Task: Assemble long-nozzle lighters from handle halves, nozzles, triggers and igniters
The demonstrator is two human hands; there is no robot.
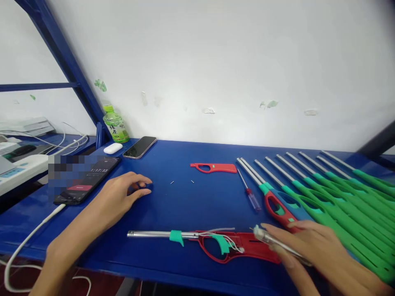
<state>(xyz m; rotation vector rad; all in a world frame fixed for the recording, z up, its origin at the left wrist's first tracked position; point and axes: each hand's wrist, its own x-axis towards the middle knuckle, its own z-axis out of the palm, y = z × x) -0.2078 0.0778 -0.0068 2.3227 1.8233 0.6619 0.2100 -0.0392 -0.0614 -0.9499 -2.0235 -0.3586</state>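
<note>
My left hand (123,191) hovers over the blue table with thumb and fingers curved apart, nothing between them. Between the thumb and fingers of my right hand (311,246) is a slim clear and silver part (274,242) with a pale green tip. Just under it lies an opened red lighter (253,242) with a metal tube, green trigger and thin white wires. A red half shell (220,167) rests farther back. Beside it lies a screwdriver (253,200) with a clear purplish handle. Two tiny metal pins (172,182) lie mid-table.
Several green-handled lighters (348,205), plus a red one (277,209) and a blue one, are lined up at the right. At the left are a charging phone (92,176), another phone (140,147), a white case (113,148) and a green bottle (115,125).
</note>
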